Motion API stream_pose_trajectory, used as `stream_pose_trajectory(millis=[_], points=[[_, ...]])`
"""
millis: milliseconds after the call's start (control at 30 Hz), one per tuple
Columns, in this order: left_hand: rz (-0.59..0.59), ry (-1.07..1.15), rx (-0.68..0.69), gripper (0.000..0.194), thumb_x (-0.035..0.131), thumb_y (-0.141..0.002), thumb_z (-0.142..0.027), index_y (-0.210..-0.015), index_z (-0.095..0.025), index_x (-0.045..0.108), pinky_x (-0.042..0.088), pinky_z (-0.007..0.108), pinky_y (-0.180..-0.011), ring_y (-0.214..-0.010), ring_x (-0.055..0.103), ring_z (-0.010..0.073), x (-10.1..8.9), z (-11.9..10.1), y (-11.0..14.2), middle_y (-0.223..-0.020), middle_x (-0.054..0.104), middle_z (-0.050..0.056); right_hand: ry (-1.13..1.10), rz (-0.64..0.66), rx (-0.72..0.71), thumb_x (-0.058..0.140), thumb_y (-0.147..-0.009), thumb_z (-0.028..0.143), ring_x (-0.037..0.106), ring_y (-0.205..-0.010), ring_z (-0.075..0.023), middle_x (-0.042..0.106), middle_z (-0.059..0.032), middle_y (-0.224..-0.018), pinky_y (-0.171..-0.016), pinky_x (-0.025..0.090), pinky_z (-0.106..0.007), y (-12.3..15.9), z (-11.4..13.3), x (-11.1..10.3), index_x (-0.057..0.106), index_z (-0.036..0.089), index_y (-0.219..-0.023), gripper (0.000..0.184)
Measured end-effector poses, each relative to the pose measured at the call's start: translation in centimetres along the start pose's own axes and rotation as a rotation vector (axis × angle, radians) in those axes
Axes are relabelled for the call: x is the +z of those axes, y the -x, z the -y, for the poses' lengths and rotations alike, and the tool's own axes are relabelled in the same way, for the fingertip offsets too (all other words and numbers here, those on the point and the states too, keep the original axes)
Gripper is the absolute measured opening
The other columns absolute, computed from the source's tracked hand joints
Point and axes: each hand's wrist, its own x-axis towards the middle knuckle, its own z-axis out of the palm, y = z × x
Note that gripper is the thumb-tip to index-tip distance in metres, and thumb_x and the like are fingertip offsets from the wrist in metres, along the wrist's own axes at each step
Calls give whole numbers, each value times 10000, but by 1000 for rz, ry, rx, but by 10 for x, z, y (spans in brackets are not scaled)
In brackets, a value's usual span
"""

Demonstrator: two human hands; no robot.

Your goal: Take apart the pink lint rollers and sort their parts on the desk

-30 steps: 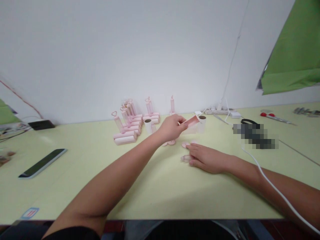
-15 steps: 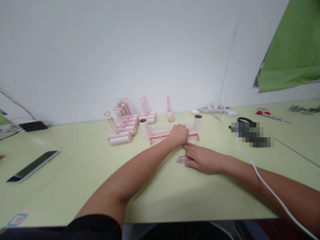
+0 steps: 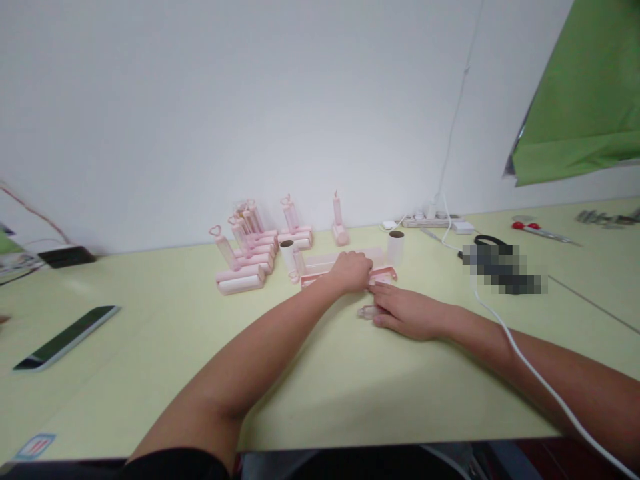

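My left hand [image 3: 353, 271], its fingers curled closed, is over a pink plastic frame-like part [image 3: 385, 275] and covers its middle. Its fingertips are hidden. Just right of it and nearer to me, my right hand [image 3: 407, 312] reaches its fingertips to the near side of that pink part. A small clear plastic piece [image 3: 369, 311] sticks out between its thumb and fingers. Behind the hands lies a long pale pink translucent piece [image 3: 325, 260]. White sticky-paper rolls with brown cores stand at either end, the left roll [image 3: 287, 257] and the right roll [image 3: 395, 248].
Several pink lint rollers [image 3: 240, 279] with heart-shaped loops stand along the wall at back left. One more lint roller [image 3: 341, 233] stands behind my hands. To the right are a power strip [image 3: 433, 221], a red-handled tool [image 3: 543, 232] and a white cable [image 3: 505, 330]. A dark-screened device [image 3: 67, 337] lies left.
My left hand has moved slightly left and down along the pink part, whose right end now shows more. My right hand and the clear piece have shifted slightly away from me.
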Motion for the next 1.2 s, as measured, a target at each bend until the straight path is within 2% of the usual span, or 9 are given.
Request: stream_pose_trajectory(millis=[167, 300, 600, 733, 833, 933, 1067, 1133, 1200], points=[[-15, 26, 42, 340, 624, -786, -346, -1095, -207, 658, 456, 383, -836, -982, 612, 273, 0, 1, -2, -1042, 657, 120, -11, -5, 1, 494, -945, 383, 478, -1258, -314, 535, -208, -1337, -1081, 357, -469, -2, 1, 2, 622, 99, -1141, 368], [-24, 21, 76, 323, 659, -766, -335, -1065, -211, 668, 446, 386, -843, -976, 607, 275, 2, 3, -5, -1021, 656, 111, -24, 0, -2, 486, -949, 371, 481, -1256, -296, 529, -202, -1343, -1088, 351, -451, -1, 4, -1, 601, 102, -1147, 353], [-203, 152, 99, 268, 524, -875, -223, -1108, -200, 656, 432, 378, -871, -1004, 592, 246, -4, 6, 3, -1040, 660, 92, -49, -120, 43, 506, -938, 350, 551, -920, -231, 627, -119, -996, -818, 436, -349, 0, 11, -9, 576, 155, -947, 207], [-360, 438, 8, 318, 343, -987, -265, -1136, -171, 607, 447, 321, -855, -976, 603, 195, -19, -5, 33, -1059, 668, 80, -59, -152, 164, 507, -938, 386, 532, -730, -184, 625, -60, -829, -653, 367, -286, 4, 13, -15, 586, 169, -886, 237], [-296, 489, 70, 389, 294, -1010, -393, -996, -179, 619, 437, 322, -825, -906, 600, 197, -34, -12, 71, -949, 665, 64, -117, -100, 160, 572, -899, 428, 545, -699, -176, 646, -38, -807, -629, 342, -272, 8, 23, -15, 621, 183, -1014, 275], [-202, 597, 10, 476, 234, -1018, -427, -907, -168, 619, 435, 296, -759, -813, 592, 174, -48, -14, 107, -864, 655, 54, -147, -47, 132, 592, -882, 446, 578, -733, -187, 677, -53, -854, -642, 350, -273, 10, 36, -12, 632, 189, -1065, 318], [-40, 689, 84, 362, 442, -955, -477, -1070, -187, 627, 436, 262, -731, -822, 599, 158, -54, -15, 137, -945, 676, 42, -223, -43, 173, 550, -907, 433, 577, -710, -184, 677, -63, -833, -623, 356, -273, 9, 49, -7, 633, 175, -976, 279], [-29, 655, 107, 338, 528, -917, -452, -1117, -197, 621, 435, 268, -761, -865, 603, 170, -51, -14, 144, -992, 682, 48, -315, -43, 190, 531, -920, 418, 578, -703, -177, 673, -53, -820, -624, 371, -270, 8, 51, -7, 620, 176, -997, 269], [-56, 623, 77, 304, 512, -929, -401, -1115, -189, 624, 433, 282, -789, -887, 604, 179, -46, -9, 146, -996, 685, 59, -391, -41, 201, 540, -918, 386, 583, -708, -171, 672, -40, -826, -633, 387, -265, 9, 50, -8, 603, 183, -1076, 265]])
